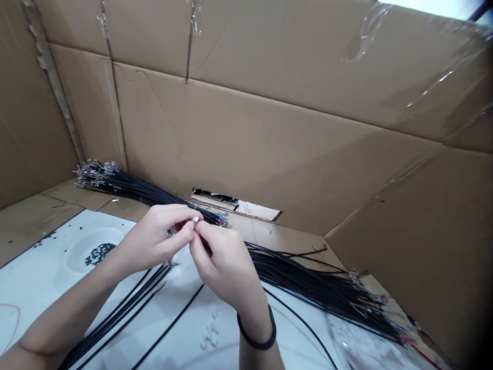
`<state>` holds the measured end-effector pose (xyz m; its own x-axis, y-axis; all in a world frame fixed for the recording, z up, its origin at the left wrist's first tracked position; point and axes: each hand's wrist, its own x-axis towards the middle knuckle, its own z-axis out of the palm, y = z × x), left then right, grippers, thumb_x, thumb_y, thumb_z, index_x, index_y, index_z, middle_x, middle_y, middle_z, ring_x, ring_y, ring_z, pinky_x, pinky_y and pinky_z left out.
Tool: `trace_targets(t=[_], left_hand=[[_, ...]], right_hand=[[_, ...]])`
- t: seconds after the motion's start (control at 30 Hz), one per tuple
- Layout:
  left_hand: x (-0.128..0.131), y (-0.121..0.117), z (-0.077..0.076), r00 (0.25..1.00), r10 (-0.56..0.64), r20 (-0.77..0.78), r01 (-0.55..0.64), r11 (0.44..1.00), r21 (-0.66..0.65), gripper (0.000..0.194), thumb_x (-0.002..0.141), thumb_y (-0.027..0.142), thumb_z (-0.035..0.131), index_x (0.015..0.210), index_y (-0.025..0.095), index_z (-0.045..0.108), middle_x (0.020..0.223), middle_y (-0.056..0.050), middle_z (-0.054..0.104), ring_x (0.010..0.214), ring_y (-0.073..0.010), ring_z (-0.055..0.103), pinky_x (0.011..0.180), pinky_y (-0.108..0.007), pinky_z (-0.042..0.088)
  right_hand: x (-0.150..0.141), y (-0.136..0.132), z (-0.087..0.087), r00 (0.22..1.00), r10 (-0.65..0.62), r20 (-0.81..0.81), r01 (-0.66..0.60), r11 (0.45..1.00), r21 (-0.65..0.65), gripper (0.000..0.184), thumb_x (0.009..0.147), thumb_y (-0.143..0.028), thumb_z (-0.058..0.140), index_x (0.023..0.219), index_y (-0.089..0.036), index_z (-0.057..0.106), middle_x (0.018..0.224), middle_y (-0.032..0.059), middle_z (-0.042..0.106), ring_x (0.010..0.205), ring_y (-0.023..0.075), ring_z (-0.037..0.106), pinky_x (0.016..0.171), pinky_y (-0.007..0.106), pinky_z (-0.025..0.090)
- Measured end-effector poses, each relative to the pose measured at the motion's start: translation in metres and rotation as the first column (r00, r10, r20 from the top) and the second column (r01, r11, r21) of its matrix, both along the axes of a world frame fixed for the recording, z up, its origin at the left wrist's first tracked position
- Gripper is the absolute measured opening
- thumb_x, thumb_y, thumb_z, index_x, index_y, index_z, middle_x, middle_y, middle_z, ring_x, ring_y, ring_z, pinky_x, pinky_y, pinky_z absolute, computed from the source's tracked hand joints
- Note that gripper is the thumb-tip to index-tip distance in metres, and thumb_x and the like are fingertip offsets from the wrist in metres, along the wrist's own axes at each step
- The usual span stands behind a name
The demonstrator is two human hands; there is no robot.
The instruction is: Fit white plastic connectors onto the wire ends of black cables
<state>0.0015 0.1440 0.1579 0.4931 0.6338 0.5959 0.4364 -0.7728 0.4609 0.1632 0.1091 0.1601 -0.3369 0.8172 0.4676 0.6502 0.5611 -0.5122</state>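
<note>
View: head camera, looking forward and down at 2 hands inside a space lined with cardboard.

Left hand (154,239): closed, fingers curled inward, grasping a small metal sleeve (195,220) together with the right hand; the exact finger contact is partly hidden.

Right hand (225,262): closed, its fingertips (198,239) pinching the same sleeve from the near side, just beside the left fingers.

Wrist: a black wristband (257,331) circles the right wrist.

Far bundle: a sheaf of black cables (146,192) lies at far left, running from fanned, multicoloured wire ends (94,173) to just behind the hands.

Right bundle: a thicker bundle of black cables (308,282) lies right of the hands, with coloured wire ends (370,306) splayed toward the near right.

Near cables: several loose black cables (119,318) lie under the left forearm, and single strands (167,326) cross the white sheet.

Surface: a white sheet (50,288) covers the near left, with brown cardboard (23,221) showing beyond it.

Dish: a round white dish (92,249) sits left of the left hand, holding a heap of small dark pieces (99,254).

Small items: a few tiny translucent pieces (210,334) lie on the sheet, and a thin red wire (11,324) curves at the left edge.

Near right: a transparent plastic bag (365,344) lies under the cable ends.

Backdrop: a taped cardboard wall (269,128) rises at the far side, with a ragged opening (234,203) at its base.
</note>
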Motion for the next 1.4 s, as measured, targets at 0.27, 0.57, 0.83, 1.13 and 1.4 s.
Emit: trace_targets(t=[0.27,0.57,0.83,1.13,1.4], left_hand=[[0.001,-0.005,0.002,0.996,0.006,0.088,0.001,0.996,-0.087,0.024,0.094,0.024,0.046,0.095,0.014,0.068,0.092,-0.006,0.074,0.08,-0.0156,0.068,0.064,-0.02,0.052],[-0.004,-0.009,0.008,0.965,-0.027,0.263,0.067,0.987,-0.144,0.02,0.094,0.024,0.052,0.1,0.016,0.069,0.084,-0.002,0.072,0.069,-0.0109,0.066,0.062,-0.016,0.053],[-0.007,-0.012,0.014,0.933,-0.134,0.335,0.218,0.949,-0.228,0.018,0.095,0.019,0.052,0.085,0.019,0.067,0.071,0.003,0.067,0.064,-0.0069,0.061,0.06,-0.012,0.05],[-0.012,-0.011,0.011,0.872,-0.216,0.439,0.388,0.852,-0.352,0.019,0.095,0.023,0.053,0.084,0.018,0.068,0.067,0.0,0.066,0.06,-0.011,0.062,0.057,-0.02,0.053],[-0.012,-0.012,0.009,0.851,-0.254,0.459,0.418,0.857,-0.301,0.017,0.095,0.023,0.054,0.086,0.02,0.068,0.065,0.002,0.065,0.06,-0.0091,0.061,0.057,-0.017,0.052]], right_hand=[[-0.003,0.001,-0.001,0.999,0.037,-0.039,-0.035,0.998,0.047,0.026,0.091,-0.016,0.044,0.065,-0.019,0.044,0.06,-0.0022,0.055,0.051,0.0088,0.044,0.051,0.022,0.031],[-0.001,-0.002,-0.001,0.981,0.037,-0.191,-0.006,0.986,0.164,0.023,0.093,-0.02,0.046,0.074,-0.018,0.058,0.065,-0.0001,0.06,0.056,0.0104,0.051,0.056,0.023,0.037],[0.002,-0.007,0.002,0.948,0.116,-0.297,-0.074,0.986,0.148,0.021,0.092,-0.019,0.049,0.073,-0.018,0.057,0.061,-0.0036,0.055,0.052,0.0077,0.045,0.052,0.021,0.036],[0.005,-0.013,0.008,0.864,0.201,-0.462,-0.207,0.978,0.037,0.024,0.091,-0.021,0.05,0.068,-0.019,0.056,0.055,-0.0066,0.047,0.048,0.0063,0.037,0.046,0.02,0.03],[0.008,-0.013,0.007,0.838,0.215,-0.502,-0.248,0.969,0.001,0.026,0.092,-0.022,0.051,0.067,-0.019,0.052,0.056,-0.0071,0.041,0.05,0.006,0.035,0.048,0.02,0.028]])
